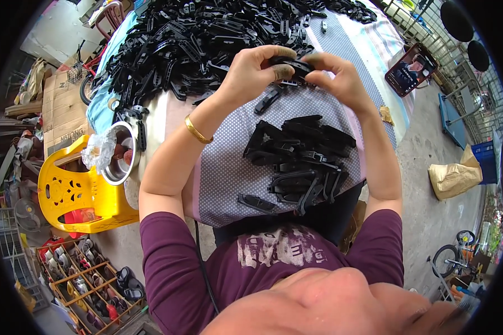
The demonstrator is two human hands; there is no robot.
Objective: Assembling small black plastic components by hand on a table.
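Between my two hands, above the far part of the table, is a slim black plastic part (297, 65) with a slight curve. My left hand (256, 66) pinches its left end with thumb and fingers; the fingertips look darkened. At the other end, my right hand (336, 77) grips it between thumb and forefinger. A single similar piece (267, 101) lies on the cloth just below. Nearer to me is a small pile of black plastic parts (302, 146), stacked loosely. Beyond my hands spreads a large heap of black parts (201, 47).
A patterned grey cloth (221, 162) covers the table. A phone (411, 70) with a lit screen stands at the right edge. On the left are a yellow plastic chair (67, 192) and a metal bowl (117, 176) holding reddish round things. A brown bag (455, 180) sits on the floor.
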